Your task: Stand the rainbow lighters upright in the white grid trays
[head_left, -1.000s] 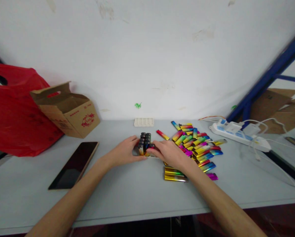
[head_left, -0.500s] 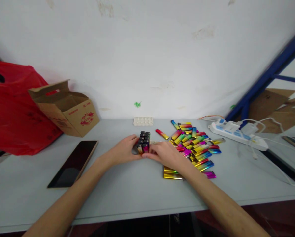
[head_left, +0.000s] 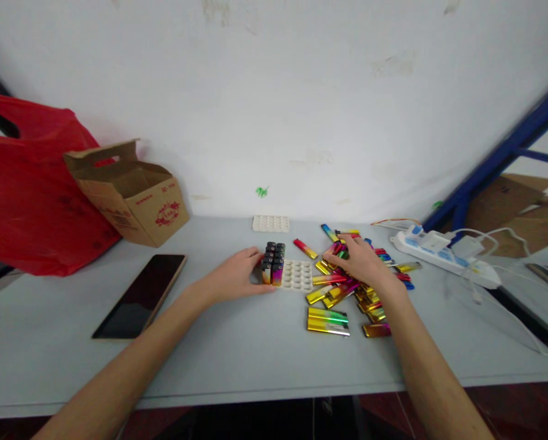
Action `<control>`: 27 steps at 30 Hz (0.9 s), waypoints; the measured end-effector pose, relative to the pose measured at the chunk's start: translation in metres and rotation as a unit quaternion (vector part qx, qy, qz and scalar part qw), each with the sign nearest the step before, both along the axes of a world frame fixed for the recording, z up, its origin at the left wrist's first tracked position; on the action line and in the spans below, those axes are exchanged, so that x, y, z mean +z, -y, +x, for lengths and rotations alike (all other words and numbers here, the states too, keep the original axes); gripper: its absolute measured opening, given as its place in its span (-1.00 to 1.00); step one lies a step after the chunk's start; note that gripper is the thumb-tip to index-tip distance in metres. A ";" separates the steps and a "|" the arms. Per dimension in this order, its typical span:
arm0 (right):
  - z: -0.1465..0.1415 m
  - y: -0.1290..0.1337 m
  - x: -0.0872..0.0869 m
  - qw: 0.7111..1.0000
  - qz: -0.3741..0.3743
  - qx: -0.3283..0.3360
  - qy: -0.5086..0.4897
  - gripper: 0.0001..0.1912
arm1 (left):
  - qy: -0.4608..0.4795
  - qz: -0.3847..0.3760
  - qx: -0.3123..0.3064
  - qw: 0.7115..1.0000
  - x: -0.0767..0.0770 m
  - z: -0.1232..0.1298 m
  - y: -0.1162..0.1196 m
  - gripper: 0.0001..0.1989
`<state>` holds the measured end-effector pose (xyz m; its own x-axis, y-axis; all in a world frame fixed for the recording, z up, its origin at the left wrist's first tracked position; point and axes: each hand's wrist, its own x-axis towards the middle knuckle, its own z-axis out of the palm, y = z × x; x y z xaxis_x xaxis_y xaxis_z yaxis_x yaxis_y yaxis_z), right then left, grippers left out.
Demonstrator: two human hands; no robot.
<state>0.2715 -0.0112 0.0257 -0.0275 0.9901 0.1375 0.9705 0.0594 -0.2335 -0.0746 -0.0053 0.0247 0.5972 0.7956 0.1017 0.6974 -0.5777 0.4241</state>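
Several lighters (head_left: 273, 264) with black tops and shiny coloured bodies stand upright in two columns at the left end of a white tray (head_left: 296, 275) with round pockets. My left hand (head_left: 240, 273) curves around that end, its thumb along the front and its fingers behind, partly hidden by the lighters. Over on the right, my right hand (head_left: 361, 261) is on a loose pile of lighters (head_left: 342, 292) in gold, red, blue and purple. Its thumb and index finger are apart, with lighters under and between them.
A second white pocketed tray (head_left: 271, 223) lies against the wall. To the left are a black-screened tablet (head_left: 140, 296), an open cardboard box (head_left: 152, 205) and a red plastic bag (head_left: 40, 201). A white power strip (head_left: 443, 253) with cables sits at the right.
My right hand has left the standing lighters and moved right onto the loose pile, uncovering the tray's bare pockets. My left hand stays at the standing lighters. The view has shifted slightly.
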 end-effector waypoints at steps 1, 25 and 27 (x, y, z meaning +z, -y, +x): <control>0.002 0.001 0.001 1.000 -0.011 0.004 -0.003 -0.16 | -0.007 0.000 0.000 1.000 0.001 0.000 0.001 -0.45; -0.020 -0.008 0.010 0.951 0.142 0.042 -0.272 -0.46 | 0.002 0.001 -0.004 1.000 -0.003 -0.001 -0.002 -0.46; -0.024 -0.008 0.010 0.922 0.118 0.051 -0.365 -0.56 | 0.001 -0.003 -0.005 1.000 -0.004 -0.001 -0.002 -0.47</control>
<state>0.2478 -0.0030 0.0355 0.0658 0.9279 0.3670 0.5465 0.2742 -0.7913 -0.0757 -0.0035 0.0211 0.6054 0.7899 0.0975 0.6904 -0.5821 0.4296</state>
